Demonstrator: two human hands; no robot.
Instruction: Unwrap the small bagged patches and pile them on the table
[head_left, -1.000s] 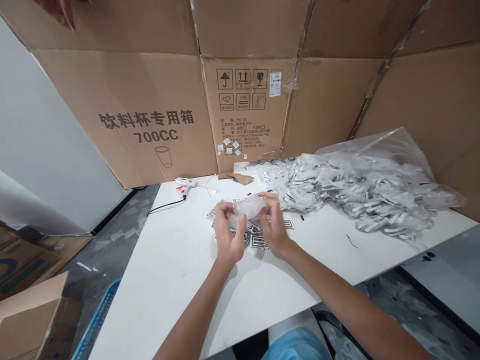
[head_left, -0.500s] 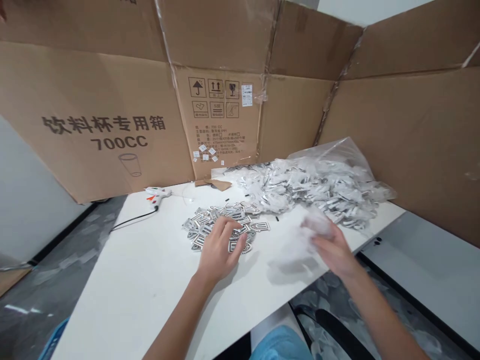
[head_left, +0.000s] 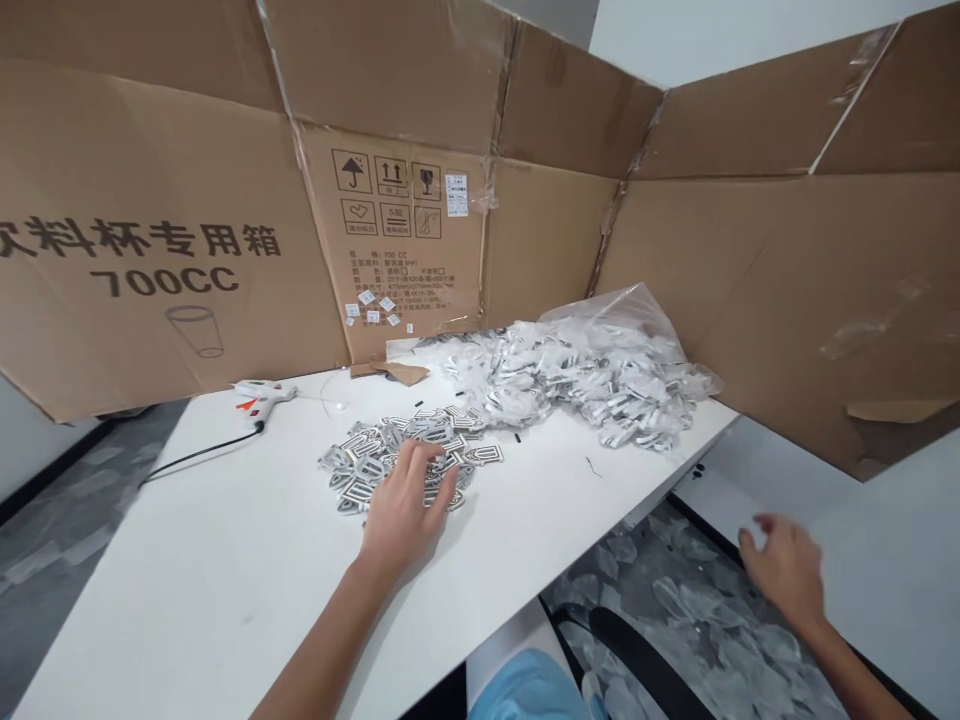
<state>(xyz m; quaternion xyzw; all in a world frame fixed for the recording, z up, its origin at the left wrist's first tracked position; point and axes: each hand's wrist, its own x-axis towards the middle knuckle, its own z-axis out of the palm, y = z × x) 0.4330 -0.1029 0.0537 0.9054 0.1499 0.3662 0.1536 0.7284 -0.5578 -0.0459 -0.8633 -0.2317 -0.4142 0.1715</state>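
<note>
My left hand (head_left: 405,515) rests with its fingers spread on a loose pile of shield-shaped silver-and-black emblems (head_left: 382,462) on a white table (head_left: 225,530). Behind the pile lies a heap of emblems in clear plastic wrap (head_left: 577,385), partly inside a clear plastic bag (head_left: 619,320). My right hand (head_left: 784,570) is out past the table's right edge, over the floor, with its fingers apart and nothing visible in them.
Tall flattened cardboard box panels (head_left: 397,220) stand along the table's back and right. A white hot glue gun (head_left: 259,396) with a black cord lies at the back left. Loose clear plastic wrappers (head_left: 697,640) cover the floor below a black chair back (head_left: 637,660).
My right hand has moved right, past the table edge, and the plastic wrap it held is gone from it. My left hand stays on the pile. The view has swung left.
</note>
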